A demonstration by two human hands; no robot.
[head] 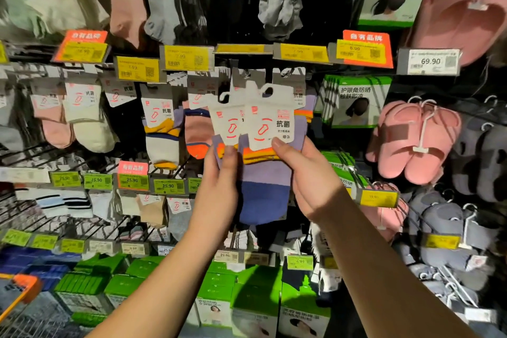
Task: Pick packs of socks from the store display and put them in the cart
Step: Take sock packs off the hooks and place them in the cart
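Evidently freed for carting, two purple sock packs [263,173] sit pinched between left hand [219,186] and right hand [307,181]; cart [19,291] waits at eight o'clock.

Readable print on the sock display

"抗菌" on the white card of the purple sock pack [267,129]; "自有品牌" and "8.99" on the orange-and-yellow tag [366,48]; "69.90" on the white price tag [429,61]; "7.99" on a yellow tag [186,57]; "25.90" on green tags [168,186]; "护眼角防晒" on the green-edged boxes [355,101].
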